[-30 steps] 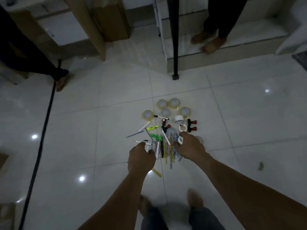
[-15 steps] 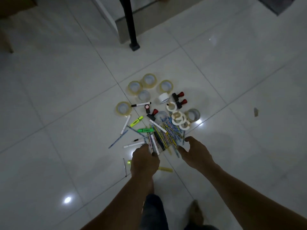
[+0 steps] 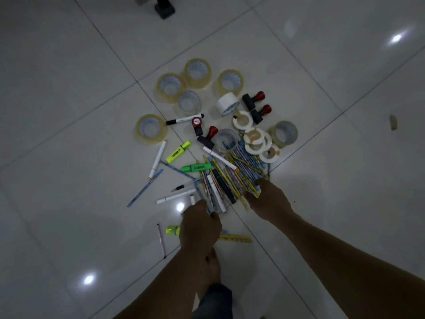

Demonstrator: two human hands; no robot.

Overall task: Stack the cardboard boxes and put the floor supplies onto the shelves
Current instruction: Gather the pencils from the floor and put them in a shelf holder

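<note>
A black post foot (image 3: 164, 9) stands on tiled floor (image 3: 69, 88).

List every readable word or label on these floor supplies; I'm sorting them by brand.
None can be read.
On the yellow highlighter: dark print, too blurred.
On the green highlighter: dark print, too blurred.
On the red-topped stamp: white mark, too small.

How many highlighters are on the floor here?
3: yellow highlighter left of the pencil pile, green highlighter at its left edge, second yellow highlighter partly behind the left hand. Others may hide under the pile.
</note>
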